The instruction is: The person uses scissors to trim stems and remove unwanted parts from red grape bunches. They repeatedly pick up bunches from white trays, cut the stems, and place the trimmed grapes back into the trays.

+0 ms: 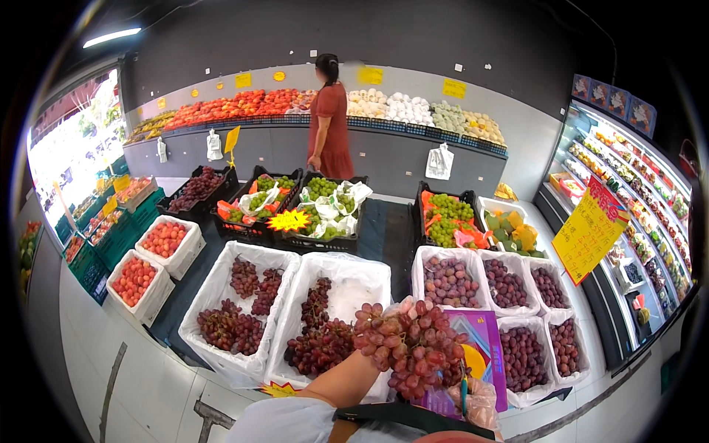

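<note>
A bunch of red grapes [410,347] is held up by the left hand [369,358], whose fingers are hidden beneath the fruit, so their closure cannot be told. The bunch is lifted clear, just right of the white crate [347,284] of dark grapes. The right hand [480,402] clutches a purple bag [484,347] below; bagging appears not yet done.
</note>
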{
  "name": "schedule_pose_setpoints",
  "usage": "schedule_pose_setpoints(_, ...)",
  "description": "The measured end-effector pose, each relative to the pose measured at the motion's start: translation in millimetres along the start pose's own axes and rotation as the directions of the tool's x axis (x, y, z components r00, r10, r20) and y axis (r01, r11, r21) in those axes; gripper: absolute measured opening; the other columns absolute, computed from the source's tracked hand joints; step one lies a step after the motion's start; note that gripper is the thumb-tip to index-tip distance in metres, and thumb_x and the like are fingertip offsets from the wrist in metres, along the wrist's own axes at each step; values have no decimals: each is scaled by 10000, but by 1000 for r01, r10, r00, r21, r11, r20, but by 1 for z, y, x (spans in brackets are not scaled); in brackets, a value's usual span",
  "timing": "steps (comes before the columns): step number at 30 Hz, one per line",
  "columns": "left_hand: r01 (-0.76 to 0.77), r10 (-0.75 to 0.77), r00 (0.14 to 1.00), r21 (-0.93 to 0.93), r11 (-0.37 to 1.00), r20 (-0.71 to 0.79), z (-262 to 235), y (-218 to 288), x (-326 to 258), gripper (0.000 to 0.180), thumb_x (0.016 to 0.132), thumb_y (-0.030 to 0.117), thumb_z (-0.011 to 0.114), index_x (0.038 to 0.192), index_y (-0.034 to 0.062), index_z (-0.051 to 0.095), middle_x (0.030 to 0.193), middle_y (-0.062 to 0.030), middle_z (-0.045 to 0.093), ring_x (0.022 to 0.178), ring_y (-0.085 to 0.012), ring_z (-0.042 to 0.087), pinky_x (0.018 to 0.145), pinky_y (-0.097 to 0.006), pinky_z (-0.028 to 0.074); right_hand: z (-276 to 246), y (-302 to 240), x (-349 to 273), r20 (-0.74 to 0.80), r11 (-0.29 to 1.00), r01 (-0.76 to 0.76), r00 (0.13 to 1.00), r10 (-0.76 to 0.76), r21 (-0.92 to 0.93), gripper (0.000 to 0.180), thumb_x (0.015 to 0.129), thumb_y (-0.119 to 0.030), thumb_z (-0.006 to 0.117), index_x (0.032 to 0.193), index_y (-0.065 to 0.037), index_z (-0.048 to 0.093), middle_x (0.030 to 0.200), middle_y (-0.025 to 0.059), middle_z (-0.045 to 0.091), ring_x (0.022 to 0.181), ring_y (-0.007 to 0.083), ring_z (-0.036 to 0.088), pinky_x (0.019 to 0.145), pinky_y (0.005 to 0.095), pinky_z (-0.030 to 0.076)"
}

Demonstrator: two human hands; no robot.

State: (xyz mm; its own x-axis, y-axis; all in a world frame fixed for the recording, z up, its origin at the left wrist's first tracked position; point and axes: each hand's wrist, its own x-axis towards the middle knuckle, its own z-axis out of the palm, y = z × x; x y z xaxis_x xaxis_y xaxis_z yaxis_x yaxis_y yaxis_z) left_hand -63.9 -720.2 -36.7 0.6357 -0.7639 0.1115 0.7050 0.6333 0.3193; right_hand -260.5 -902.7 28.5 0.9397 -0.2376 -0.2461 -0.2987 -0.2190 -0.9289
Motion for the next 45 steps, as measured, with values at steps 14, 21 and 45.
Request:
schedule_pose_setpoints(14, -83, 83, 997, 38, 996, 0, 0, 24, -1, 432, 1033, 436, 401, 1227, 73, 531, 1303, -116, 555, 1143, -296, 590, 1005, -493, 483, -8, 25, 7, -38, 995, 44, 998, -48, -92, 190, 773, -140, 777, 838, 13, 684, 654, 25, 574, 572, 119, 510, 547, 263, 406)
schedule_pose_setpoints(21, -144, 141, 989, 62, 988, 46, 7, 44, -2, 430, 1029, 435, 401, 1221, 73, 534, 1302, -118, 555, 1149, -300, 586, 1010, -494, 479, -15, 9, -1, -57, 995, 36, 998, -42, -89, 233, 789, -222, 770, 847, -15, 681, 663, 55, 575, 608, 139, 525, 583, 287, 425)
schedule_pose_setpoints(45, -326, 307, 940, 119, 938, 149, 52, 77, 2, 424, 1015, 430, 403, 1199, 75, 544, 1299, -125, 554, 1170, -314, 569, 1027, -499, 465, -30, 14, -18, -21, 980, 59, 998, -56, 190, 195, 802, -119, 805, 901, -7, 680, 710, -13, 579, 641, 70, 492, 580, 239, 402)
